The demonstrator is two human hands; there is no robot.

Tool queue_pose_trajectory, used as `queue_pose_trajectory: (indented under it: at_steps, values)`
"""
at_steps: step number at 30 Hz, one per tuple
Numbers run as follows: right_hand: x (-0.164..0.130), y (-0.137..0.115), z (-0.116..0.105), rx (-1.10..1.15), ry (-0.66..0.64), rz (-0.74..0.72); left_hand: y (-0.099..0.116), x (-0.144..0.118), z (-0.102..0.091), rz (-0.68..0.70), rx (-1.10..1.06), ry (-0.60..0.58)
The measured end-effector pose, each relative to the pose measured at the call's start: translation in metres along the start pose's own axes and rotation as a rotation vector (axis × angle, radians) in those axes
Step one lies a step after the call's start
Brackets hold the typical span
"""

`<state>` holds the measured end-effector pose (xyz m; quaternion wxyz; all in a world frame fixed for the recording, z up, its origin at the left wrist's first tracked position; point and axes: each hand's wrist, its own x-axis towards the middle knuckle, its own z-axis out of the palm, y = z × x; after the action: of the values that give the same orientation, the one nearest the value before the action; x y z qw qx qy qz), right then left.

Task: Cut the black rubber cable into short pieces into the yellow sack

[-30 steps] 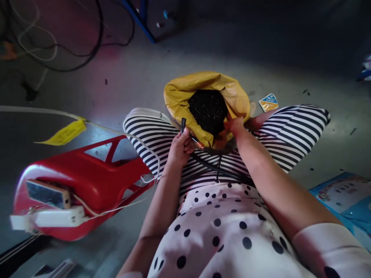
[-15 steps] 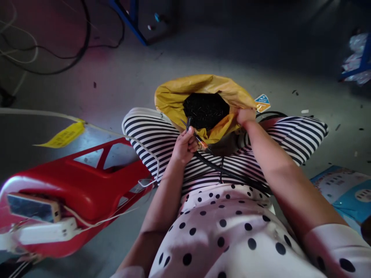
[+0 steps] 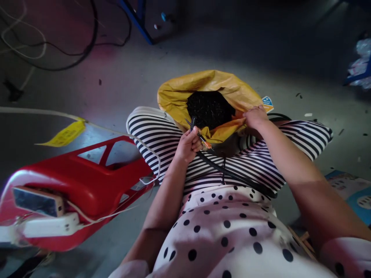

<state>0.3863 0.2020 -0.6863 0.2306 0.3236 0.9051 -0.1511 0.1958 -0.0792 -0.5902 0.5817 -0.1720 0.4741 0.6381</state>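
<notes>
Between my knees stands a yellow woven bag (image 3: 174, 94) with its mouth rolled open. Many small black pieces (image 3: 211, 108) lie inside it. My left hand (image 3: 188, 146) is closed around the end of a black corrugated tube (image 3: 220, 168), just at the bag's near rim. A slim pointed tool (image 3: 206, 143) with an orange and black handle is also in that hand; its exact kind is unclear. On the right, my right hand (image 3: 255, 116) is closed on the bag's rim. The tube runs back across my lap to the right.
At left is a red plastic chair (image 3: 87, 177) carrying a phone (image 3: 37, 200) and a white power strip (image 3: 49, 226). A white cable with a yellow tag (image 3: 65, 134) crosses nearby. Blue metal legs (image 3: 139, 19) stand ahead. A blue and white package (image 3: 353, 193) lies right.
My right hand has shifted slightly right and up along with the bag's rim, and its arm has swung outward. My left hand keeps its hold on the tube and tool.
</notes>
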Motion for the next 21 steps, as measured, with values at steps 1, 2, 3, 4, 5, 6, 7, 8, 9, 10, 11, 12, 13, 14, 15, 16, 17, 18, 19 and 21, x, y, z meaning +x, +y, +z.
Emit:
queue_pose_trajectory:
  at_steps: [1,2,3,4,5,6,7,8,9,10,11,12,13,14,15,16,17,18,19,21]
  values:
    - [-0.001,-0.003,-0.005,-0.048,0.008,-0.021,0.000,0.000,0.000,0.004,0.002,-0.005]
    - [-0.004,-0.009,-0.012,-0.058,0.047,-0.060,0.000,0.000,0.000,0.005,0.004,-0.004]
    - [-0.012,-0.018,-0.023,-0.048,0.100,-0.104,0.000,0.000,0.000,0.004,0.005,0.001]
    - [-0.023,-0.030,-0.037,-0.033,0.156,-0.149,0.000,0.000,0.000,0.000,0.005,0.008]
    - [-0.036,-0.041,-0.051,-0.028,0.218,-0.182,0.000,0.000,0.001,-0.006,0.005,0.017]
    - [-0.051,-0.052,-0.066,-0.030,0.264,-0.208,0.000,0.000,0.001,-0.013,0.003,0.027]
    - [-0.065,-0.061,-0.080,-0.036,0.293,-0.226,0.000,0.000,0.001,-0.017,0.001,0.034]
    - [-0.078,-0.067,-0.091,-0.038,0.331,-0.235,0.000,0.000,0.001,-0.019,-0.002,0.038]
    - [-0.088,-0.069,-0.098,-0.029,0.374,-0.224,0.000,0.000,0.001,-0.016,-0.002,0.038]
    - [-0.095,-0.068,-0.102,-0.024,0.405,-0.201,0.000,0.000,0.001,-0.010,0.001,0.034]
    - [-0.097,-0.063,-0.102,-0.013,0.428,-0.170,0.000,0.001,0.001,-0.003,0.007,0.027]
    - [-0.095,-0.055,-0.097,0.002,0.434,-0.134,0.000,0.001,0.001,0.004,0.015,0.019]
    - [-0.089,-0.046,-0.090,0.022,0.420,-0.098,0.000,0.002,0.001,0.007,0.024,0.012]
    - [-0.079,-0.037,-0.081,0.052,0.382,-0.065,-0.001,0.002,0.001,0.009,0.032,0.006]
    - [-0.068,-0.030,-0.071,0.091,0.322,-0.037,-0.001,0.003,0.001,0.010,0.037,-0.001]
    - [-0.054,-0.025,-0.062,0.132,0.235,-0.004,-0.002,0.003,0.000,0.010,0.040,-0.011]
    - [-0.041,-0.025,-0.054,0.160,0.132,0.038,-0.003,0.004,0.000,0.012,0.041,-0.024]
    - [-0.027,-0.028,-0.048,0.169,0.062,0.066,-0.004,0.005,-0.001,0.016,0.040,-0.038]
    - [-0.014,-0.037,-0.044,0.166,0.028,0.074,-0.005,0.006,-0.001,0.019,0.040,-0.051]
    - [0.009,-0.065,-0.039,0.171,0.023,0.023,-0.007,0.007,-0.001,0.023,0.041,-0.064]
